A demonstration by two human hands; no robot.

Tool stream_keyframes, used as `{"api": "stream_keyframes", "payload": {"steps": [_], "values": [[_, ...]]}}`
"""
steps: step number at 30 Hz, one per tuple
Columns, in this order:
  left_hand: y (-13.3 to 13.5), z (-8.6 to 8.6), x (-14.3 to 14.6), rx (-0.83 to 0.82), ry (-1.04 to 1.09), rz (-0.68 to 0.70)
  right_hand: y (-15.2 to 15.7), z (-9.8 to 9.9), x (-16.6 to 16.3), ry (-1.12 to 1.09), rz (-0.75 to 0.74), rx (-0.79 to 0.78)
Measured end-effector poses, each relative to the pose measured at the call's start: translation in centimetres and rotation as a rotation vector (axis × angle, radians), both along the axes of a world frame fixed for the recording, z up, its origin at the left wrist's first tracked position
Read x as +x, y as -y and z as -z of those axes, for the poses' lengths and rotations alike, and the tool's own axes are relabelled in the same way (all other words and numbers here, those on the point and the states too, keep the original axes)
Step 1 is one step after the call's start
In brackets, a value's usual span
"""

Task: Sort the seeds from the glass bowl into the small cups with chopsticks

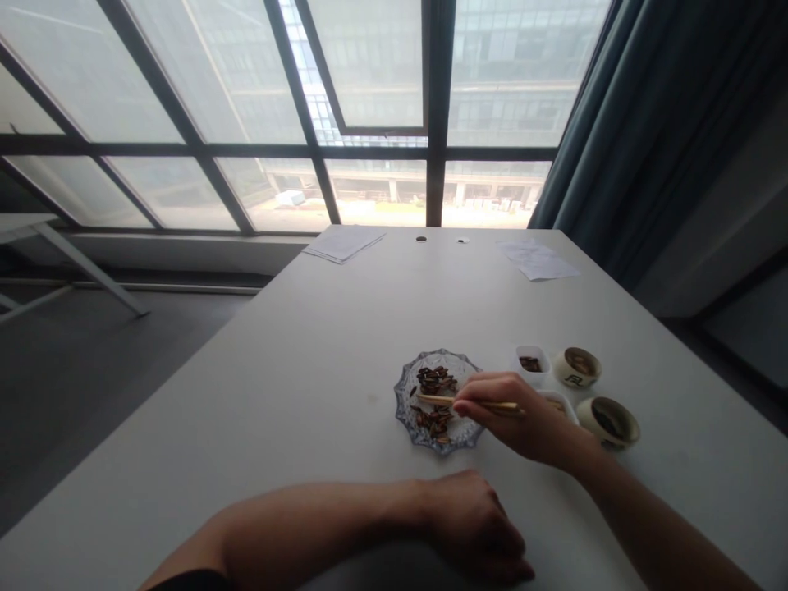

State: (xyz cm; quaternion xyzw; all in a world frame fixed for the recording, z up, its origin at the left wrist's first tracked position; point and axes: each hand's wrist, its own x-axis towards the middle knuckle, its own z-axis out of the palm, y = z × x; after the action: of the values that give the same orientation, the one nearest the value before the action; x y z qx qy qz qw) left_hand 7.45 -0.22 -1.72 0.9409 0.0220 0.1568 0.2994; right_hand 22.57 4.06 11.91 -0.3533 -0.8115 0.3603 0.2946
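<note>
My right hand (501,410) is closed around a pair of light wooden chopsticks (437,400), whose tips reach over a clear scalloped glass plate (403,414). On that plate lie two heaps of small elongated pieces like seeds: a darker heap (436,378) on the far side and a browner heap (434,423) on the near side. One dark piece is apart at the left, close to the chopstick tips; I cannot tell whether they touch it. Nearer to me, my left hand (477,525) rests on the table with its fingers curled in, nothing visible in it.
Right of the plate stand a white tub (533,361) with dark pieces, another white tub (559,404) partly behind my hand, and two patterned cups (577,367). Papers (345,244) and more sheets (538,259) lie at the far end of the white table (277,394).
</note>
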Motion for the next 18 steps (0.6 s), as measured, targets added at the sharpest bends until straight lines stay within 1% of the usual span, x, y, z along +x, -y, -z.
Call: {"api": "stream_keyframes", "payload": {"steps": [3, 5, 8, 12, 18], "values": [[0.0, 0.2, 0.1, 0.024, 0.008, -0.012, -0.1, -0.4, 0.3, -0.039, 0.107, 0.023], [0.0, 0.4, 0.1, 0.042, 0.009, -0.011, -0.5, -0.4, 0.4, -0.061, 0.163, 0.051], [0.0, 0.6, 0.2, 0.053, 0.012, -0.005, -1.0, 0.3, 0.3, -0.063, 0.167, 0.065], [0.0, 0.3, 0.2, 0.054, 0.021, -0.005, -1.3, 1.2, -0.1, -0.069, 0.154, 0.055], [0.1, 0.0, 0.1, 0.023, 0.014, -0.006, -1.2, 1.9, -0.3, -0.074, 0.173, 0.028]]}}
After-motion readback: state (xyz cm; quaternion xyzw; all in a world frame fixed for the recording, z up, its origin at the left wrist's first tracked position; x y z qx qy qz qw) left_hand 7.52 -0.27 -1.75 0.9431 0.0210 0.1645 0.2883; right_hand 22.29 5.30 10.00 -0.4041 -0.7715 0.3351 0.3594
